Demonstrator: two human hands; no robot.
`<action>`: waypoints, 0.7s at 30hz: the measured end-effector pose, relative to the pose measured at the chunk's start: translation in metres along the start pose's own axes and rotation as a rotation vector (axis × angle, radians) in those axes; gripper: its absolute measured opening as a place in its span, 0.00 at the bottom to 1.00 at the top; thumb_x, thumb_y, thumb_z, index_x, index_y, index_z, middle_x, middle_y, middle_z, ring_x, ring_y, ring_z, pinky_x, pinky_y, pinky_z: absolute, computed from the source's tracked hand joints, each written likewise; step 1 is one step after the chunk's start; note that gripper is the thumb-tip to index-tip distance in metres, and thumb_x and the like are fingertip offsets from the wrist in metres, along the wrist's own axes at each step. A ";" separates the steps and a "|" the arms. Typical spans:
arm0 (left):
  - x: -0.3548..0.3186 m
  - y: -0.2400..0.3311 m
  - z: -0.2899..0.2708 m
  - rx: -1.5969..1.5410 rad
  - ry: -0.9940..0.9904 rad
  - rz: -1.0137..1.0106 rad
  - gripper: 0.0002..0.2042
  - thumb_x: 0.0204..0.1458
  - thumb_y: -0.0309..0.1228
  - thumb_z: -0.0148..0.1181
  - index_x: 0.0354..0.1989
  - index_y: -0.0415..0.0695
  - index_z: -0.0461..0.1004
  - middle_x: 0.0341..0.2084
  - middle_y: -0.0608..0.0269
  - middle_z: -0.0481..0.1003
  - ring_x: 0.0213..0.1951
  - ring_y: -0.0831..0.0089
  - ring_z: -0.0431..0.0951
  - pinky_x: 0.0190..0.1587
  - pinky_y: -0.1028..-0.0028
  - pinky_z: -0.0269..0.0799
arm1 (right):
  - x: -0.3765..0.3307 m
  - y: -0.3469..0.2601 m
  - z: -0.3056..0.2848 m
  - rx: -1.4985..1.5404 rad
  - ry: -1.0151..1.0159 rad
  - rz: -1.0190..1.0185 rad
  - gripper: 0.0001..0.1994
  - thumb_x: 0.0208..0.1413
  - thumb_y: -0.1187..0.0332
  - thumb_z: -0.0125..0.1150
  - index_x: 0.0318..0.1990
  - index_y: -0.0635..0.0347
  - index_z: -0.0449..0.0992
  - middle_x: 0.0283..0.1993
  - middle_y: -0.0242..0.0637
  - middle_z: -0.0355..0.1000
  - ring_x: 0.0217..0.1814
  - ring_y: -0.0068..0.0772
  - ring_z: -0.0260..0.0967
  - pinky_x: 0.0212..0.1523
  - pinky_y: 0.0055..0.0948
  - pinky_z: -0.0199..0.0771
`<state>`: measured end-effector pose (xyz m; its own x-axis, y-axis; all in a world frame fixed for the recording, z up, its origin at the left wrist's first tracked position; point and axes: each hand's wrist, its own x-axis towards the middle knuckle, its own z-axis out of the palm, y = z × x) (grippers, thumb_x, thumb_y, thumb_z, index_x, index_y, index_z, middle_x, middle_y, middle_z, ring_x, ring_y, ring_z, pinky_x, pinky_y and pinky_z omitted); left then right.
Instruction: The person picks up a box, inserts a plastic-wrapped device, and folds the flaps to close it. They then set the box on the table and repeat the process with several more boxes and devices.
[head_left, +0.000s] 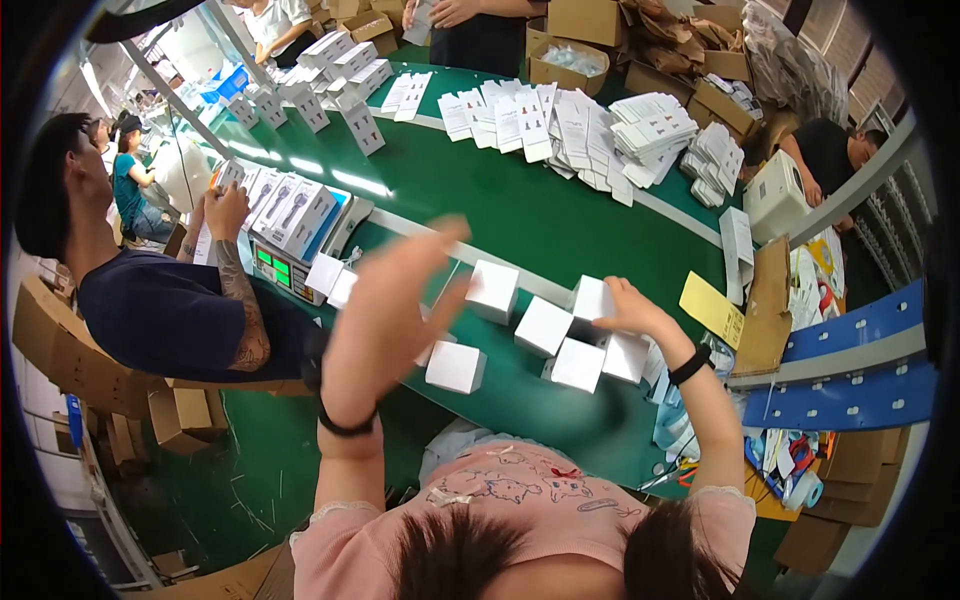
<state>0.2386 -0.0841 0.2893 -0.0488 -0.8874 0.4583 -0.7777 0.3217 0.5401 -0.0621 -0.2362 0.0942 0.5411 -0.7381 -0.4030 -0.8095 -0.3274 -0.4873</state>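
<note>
My left hand (392, 305) is raised over the near side of the green table, its fingers stretched out and smeared by motion. Nothing shows in it, and it hides part of some white boxes behind. My right hand (637, 308) has its thumb and fingers against the right side of a small white box (591, 298). Close around that box stand another white box (544, 327), a front box (577, 364) and a box under my right wrist (626, 357). Further left are a white box (492, 291) and a nearer one (455, 367).
A co-worker (190, 310) stands at left by a scale (285, 275) loaded with printed boxes (295, 212). Flat printed cartons (570, 130) are piled across the table. A yellow sheet (712, 308), brown cardboard (763, 305) and blue rack (850, 360) are at right.
</note>
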 end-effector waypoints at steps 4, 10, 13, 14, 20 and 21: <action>0.136 -0.110 -0.003 0.214 0.344 -0.337 0.22 0.42 0.37 0.59 0.47 0.40 0.69 0.29 0.48 0.75 0.34 0.55 0.76 0.39 0.64 0.70 | -0.004 0.007 0.012 -0.093 0.141 -0.138 0.41 0.38 0.56 0.67 0.57 0.69 0.55 0.57 0.59 0.55 0.61 0.54 0.54 0.60 0.37 0.57; 0.201 -0.420 0.050 0.367 0.651 -1.060 0.30 0.40 0.37 0.58 0.57 0.58 0.59 0.50 0.39 0.62 0.50 0.41 0.63 0.50 0.52 0.64 | -0.009 -0.013 0.021 0.118 0.151 -0.134 0.42 0.41 0.53 0.66 0.61 0.66 0.53 0.61 0.55 0.52 0.66 0.54 0.45 0.64 0.39 0.50; 0.201 -0.505 0.073 0.353 0.584 -0.851 0.36 0.38 0.39 0.63 0.60 0.55 0.55 0.48 0.35 0.64 0.49 0.39 0.65 0.50 0.56 0.63 | -0.023 -0.019 0.014 0.139 0.253 -0.063 0.40 0.43 0.59 0.66 0.62 0.60 0.53 0.64 0.50 0.48 0.68 0.50 0.43 0.64 0.38 0.49; 0.202 -0.528 0.077 0.305 0.556 -0.850 0.37 0.38 0.39 0.63 0.61 0.55 0.54 0.46 0.35 0.67 0.49 0.40 0.66 0.51 0.56 0.63 | -0.022 -0.020 0.010 0.151 0.278 -0.025 0.40 0.43 0.59 0.66 0.62 0.60 0.53 0.64 0.50 0.48 0.68 0.50 0.43 0.64 0.38 0.49; 0.209 -0.611 0.098 -0.010 0.489 -0.620 0.30 0.44 0.28 0.63 0.57 0.47 0.60 0.44 0.45 0.72 0.42 0.54 0.74 0.42 0.61 0.73 | -0.044 -0.017 0.004 0.203 0.540 0.132 0.32 0.45 0.66 0.64 0.59 0.56 0.59 0.64 0.44 0.48 0.68 0.47 0.43 0.64 0.39 0.49; 0.219 -0.592 0.132 0.076 0.492 -0.504 0.24 0.48 0.25 0.53 0.56 0.45 0.62 0.41 0.43 0.72 0.38 0.54 0.74 0.41 0.62 0.71 | -0.049 -0.017 0.005 0.184 0.572 0.178 0.31 0.45 0.67 0.64 0.59 0.57 0.60 0.64 0.44 0.48 0.68 0.47 0.43 0.64 0.40 0.49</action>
<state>0.6060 -0.5129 -0.0228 0.6036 -0.6643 0.4408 -0.6734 -0.1288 0.7280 -0.0741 -0.1914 0.1184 0.1526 -0.9876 -0.0369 -0.7963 -0.1007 -0.5965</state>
